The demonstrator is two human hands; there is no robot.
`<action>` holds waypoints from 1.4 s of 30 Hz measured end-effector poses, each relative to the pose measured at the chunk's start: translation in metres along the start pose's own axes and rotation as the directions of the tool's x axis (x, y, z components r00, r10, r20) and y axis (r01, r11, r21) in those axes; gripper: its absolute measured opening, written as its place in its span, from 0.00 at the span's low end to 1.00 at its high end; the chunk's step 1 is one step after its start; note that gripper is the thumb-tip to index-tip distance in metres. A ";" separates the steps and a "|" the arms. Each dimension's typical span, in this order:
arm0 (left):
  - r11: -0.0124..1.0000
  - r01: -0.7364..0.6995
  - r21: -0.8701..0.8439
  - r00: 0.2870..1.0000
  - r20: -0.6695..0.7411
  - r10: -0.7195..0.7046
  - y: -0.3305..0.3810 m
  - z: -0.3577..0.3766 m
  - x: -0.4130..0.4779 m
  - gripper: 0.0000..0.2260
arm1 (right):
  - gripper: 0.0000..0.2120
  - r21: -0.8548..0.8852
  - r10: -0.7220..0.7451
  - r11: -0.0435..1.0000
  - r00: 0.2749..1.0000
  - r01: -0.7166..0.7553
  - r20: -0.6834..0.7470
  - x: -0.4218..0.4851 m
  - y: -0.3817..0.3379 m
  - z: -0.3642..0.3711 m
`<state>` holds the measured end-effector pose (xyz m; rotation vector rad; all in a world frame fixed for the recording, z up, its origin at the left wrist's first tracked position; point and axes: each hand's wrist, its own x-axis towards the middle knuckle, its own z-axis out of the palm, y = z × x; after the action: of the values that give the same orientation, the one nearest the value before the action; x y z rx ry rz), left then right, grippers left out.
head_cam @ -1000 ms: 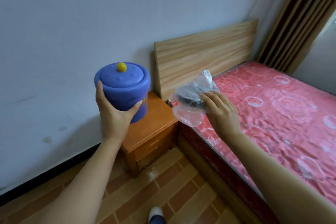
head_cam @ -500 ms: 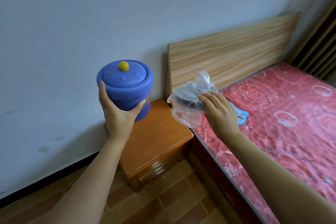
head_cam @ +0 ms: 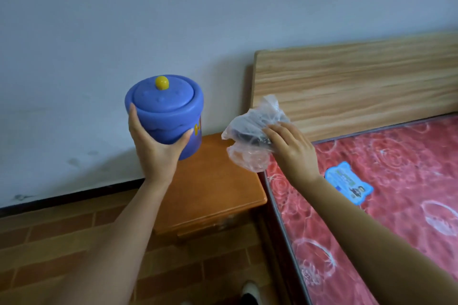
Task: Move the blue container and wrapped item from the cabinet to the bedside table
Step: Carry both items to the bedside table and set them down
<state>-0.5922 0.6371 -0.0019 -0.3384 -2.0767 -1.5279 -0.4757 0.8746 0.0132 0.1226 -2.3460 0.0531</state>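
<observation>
The blue container [head_cam: 168, 111], a round lidded pot with a yellow knob, is upright in the air above the back left of the bedside table [head_cam: 210, 190]. My left hand [head_cam: 156, 148] grips its side from below. A dark item wrapped in clear plastic [head_cam: 252, 134] hangs over the table's right edge, near the bed. My right hand [head_cam: 292, 148] holds it from the right, fingers over the wrap. The orange-brown wooden table top is bare under both.
The red patterned mattress [head_cam: 384, 181] lies right of the table, with a blue label [head_cam: 349, 183] on it. A light wooden headboard [head_cam: 354, 86] stands against the grey wall [head_cam: 148, 20]. Brick-pattern floor [head_cam: 62, 242] lies in front, and my shoe [head_cam: 249, 292] shows at the bottom.
The view has swung and come closer to the bedside table, which now lies right under both hands. Both hands keep their hold and have lowered a little toward the table top.
</observation>
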 end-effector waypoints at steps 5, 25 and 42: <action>0.997 0.044 0.070 0.999 -0.033 -0.042 -0.015 0.019 -0.011 0.47 | 0.12 0.086 -0.031 0.996 0.997 0.025 0.068 -0.004 0.024 0.035; 0.965 0.133 0.227 0.989 0.041 -0.146 -0.242 0.098 -0.080 0.48 | 0.12 0.162 -0.030 0.987 0.968 -0.012 0.251 -0.116 0.036 0.282; 0.973 0.101 0.206 0.995 -0.034 -0.096 -0.333 0.136 -0.095 0.46 | 0.10 0.134 -0.016 0.991 0.971 -0.017 0.238 -0.157 0.039 0.379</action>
<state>-0.7159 0.6665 -0.3521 -0.1402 -2.2391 -1.3459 -0.6386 0.8964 -0.3647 0.2049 -2.5819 0.2086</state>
